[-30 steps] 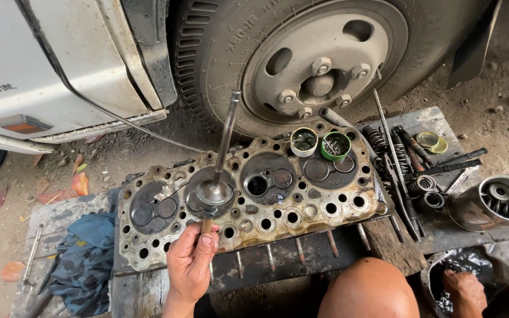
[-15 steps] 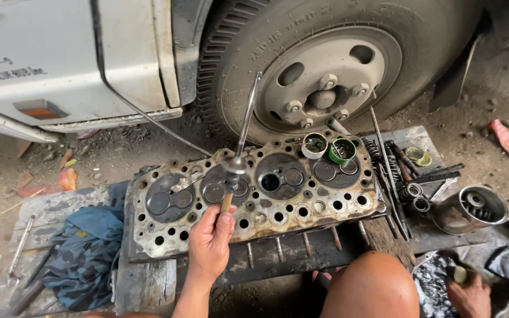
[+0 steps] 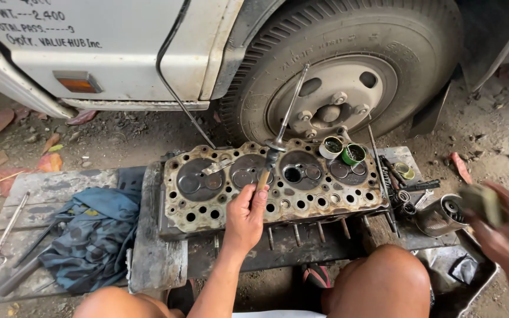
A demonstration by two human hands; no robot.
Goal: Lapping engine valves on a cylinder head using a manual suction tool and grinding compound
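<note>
A rusty cylinder head lies on wooden boards in front of my knees. My left hand rests on its near edge and grips the wooden handle of a lapping stick. A valve sits on the stick's tip, over the second chamber, and its long stem points up towards the wheel. My right hand hovers at the far right, above a dark tray. It holds a small blurred greenish object that I cannot identify.
Two small open tins, one white and one green, stand on the head's far right corner. Springs, rods and a metal cup lie to the right. A blue cloth and a wrench lie left. A truck wheel stands behind.
My right hand has come up out of the tray at the lower right with the blurred object. The left hand has kept its grip on the stick while the valve has tilted.
</note>
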